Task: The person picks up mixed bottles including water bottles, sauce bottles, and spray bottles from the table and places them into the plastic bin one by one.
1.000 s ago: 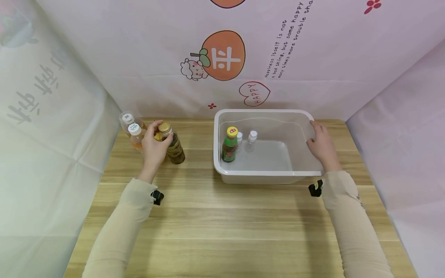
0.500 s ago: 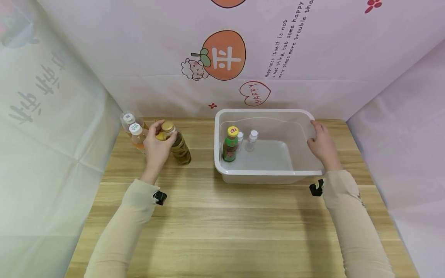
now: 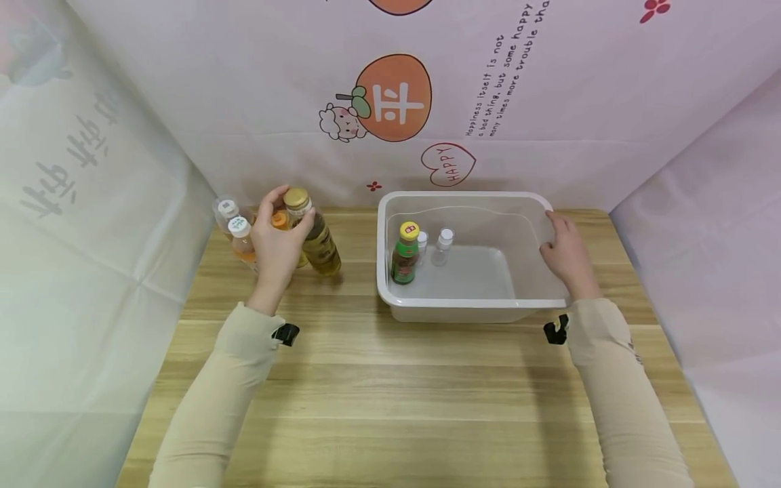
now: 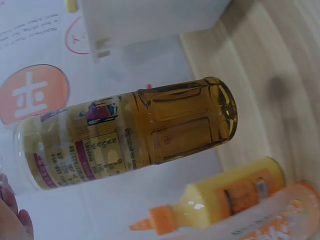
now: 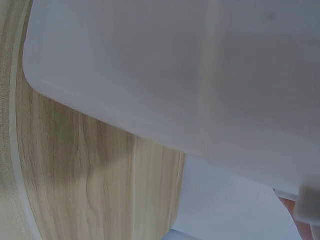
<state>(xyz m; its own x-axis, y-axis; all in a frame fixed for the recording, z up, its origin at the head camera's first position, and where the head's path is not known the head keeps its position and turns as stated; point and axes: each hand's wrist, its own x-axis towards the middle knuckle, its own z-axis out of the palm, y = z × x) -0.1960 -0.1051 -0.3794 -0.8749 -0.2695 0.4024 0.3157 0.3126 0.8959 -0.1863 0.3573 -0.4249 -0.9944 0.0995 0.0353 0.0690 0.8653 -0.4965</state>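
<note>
Grip: left hand pinches amber bottle around its neck, left of frame centre | bottle hangs from grip toward lower right, long axis slanted, base probably off table | tub nearby at centre-right | right hand, farther from bottle, holds tub's right rim

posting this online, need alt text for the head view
A left hand holds a gold-capped bottle, with other bottles nearby, while the right hand grips a white tub by its rim. Inside are a yellow-capped bottle and two white-capped bottles.
</note>
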